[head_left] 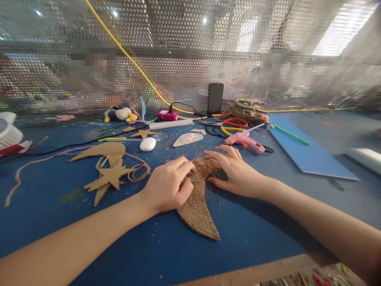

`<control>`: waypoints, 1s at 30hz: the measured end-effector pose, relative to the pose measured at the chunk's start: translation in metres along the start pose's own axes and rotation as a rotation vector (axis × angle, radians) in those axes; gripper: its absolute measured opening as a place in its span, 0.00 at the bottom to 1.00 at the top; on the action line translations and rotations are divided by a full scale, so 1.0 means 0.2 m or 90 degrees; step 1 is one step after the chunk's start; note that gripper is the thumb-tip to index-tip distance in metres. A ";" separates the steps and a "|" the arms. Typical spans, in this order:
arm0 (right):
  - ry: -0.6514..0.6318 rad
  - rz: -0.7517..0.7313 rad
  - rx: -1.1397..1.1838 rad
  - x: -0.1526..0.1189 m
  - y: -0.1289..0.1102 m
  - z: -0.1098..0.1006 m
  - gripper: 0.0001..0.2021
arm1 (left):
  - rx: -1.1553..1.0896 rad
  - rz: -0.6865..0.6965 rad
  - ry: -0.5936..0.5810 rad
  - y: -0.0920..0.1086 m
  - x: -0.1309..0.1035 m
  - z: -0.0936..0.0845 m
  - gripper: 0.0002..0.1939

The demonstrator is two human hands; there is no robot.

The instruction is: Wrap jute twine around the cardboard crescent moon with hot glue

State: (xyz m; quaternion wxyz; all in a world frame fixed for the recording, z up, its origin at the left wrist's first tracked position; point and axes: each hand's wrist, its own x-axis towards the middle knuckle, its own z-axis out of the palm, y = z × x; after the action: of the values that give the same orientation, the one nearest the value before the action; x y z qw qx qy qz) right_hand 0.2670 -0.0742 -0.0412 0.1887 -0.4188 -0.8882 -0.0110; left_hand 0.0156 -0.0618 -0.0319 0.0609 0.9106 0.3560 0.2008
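A curved shape covered in rows of brown twine (199, 212) lies on the blue table (127, 246), its pointed tip toward me. A small bare cardboard patch shows near its middle. My left hand (171, 184) is closed on the shape's left edge, thumb and fingers pinched together. On the upper right part rests my right hand (238, 174), its fingers spread and touching the twine, part of which they hide. Left of my left hand are cardboard stars (114, 174) and a curved cardboard piece (102, 150) with loose twine (139, 171).
Beyond my hands lie a pink glue gun (245, 141), orange-handled scissors (235, 122), a white oval (148, 144) and a twine pile (247, 110). A phone (215, 98) leans against the perforated metal screen (178, 47). At right is a blue board (309, 151).
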 end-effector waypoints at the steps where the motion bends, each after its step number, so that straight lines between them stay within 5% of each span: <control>1: 0.003 0.011 -0.003 0.00 0.00 0.00 0.31 | -0.008 0.000 0.009 0.00 0.00 0.00 0.12; 11: 0.021 0.055 -0.006 -0.02 -0.03 0.01 0.33 | -0.066 -0.016 0.057 0.01 0.00 0.01 0.08; 18: 0.059 0.194 -0.061 -0.04 -0.11 0.01 0.29 | -0.099 0.022 0.062 0.00 0.00 0.01 0.06; 24: 0.105 -0.059 -0.005 -0.04 -0.10 -0.04 0.13 | -0.103 0.037 0.056 -0.02 0.01 0.02 0.07; 30: 0.085 -0.103 -0.026 -0.04 -0.08 -0.03 0.10 | -0.111 0.048 0.062 -0.02 0.01 0.03 0.08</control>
State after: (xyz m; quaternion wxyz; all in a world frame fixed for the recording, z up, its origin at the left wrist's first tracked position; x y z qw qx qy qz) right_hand 0.2624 -0.0917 -0.0361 0.2374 -0.3481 -0.9040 -0.0722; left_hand 0.0172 -0.0567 -0.0373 0.1144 0.9038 0.3052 0.2773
